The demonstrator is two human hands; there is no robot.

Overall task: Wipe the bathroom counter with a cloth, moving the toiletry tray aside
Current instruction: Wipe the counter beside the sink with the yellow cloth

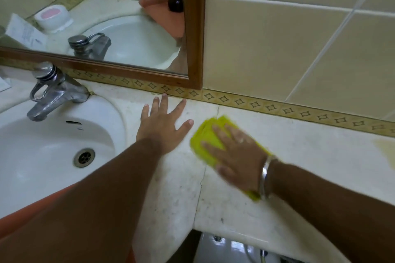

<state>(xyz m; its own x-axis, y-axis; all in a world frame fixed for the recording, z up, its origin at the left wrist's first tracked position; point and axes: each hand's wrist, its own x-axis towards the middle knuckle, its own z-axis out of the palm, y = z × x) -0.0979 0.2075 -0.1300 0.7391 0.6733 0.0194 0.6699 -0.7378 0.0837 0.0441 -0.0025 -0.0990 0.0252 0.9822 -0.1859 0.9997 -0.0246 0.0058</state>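
Now the right hand (pixel 236 157) presses flat on the folded yellow cloth (pixel 206 137), fingers spread; left hand (pixel 163 127) rests open on the pale counter (pixel 310 156).

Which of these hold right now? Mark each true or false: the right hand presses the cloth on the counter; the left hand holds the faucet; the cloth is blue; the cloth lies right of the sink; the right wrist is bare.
1. The right hand presses the cloth on the counter. True.
2. The left hand holds the faucet. False: it lies flat and open on the counter, apart from the faucet.
3. The cloth is blue. False: it is yellow-green.
4. The cloth lies right of the sink. True.
5. The right wrist is bare. False: it wears a metal bangle.
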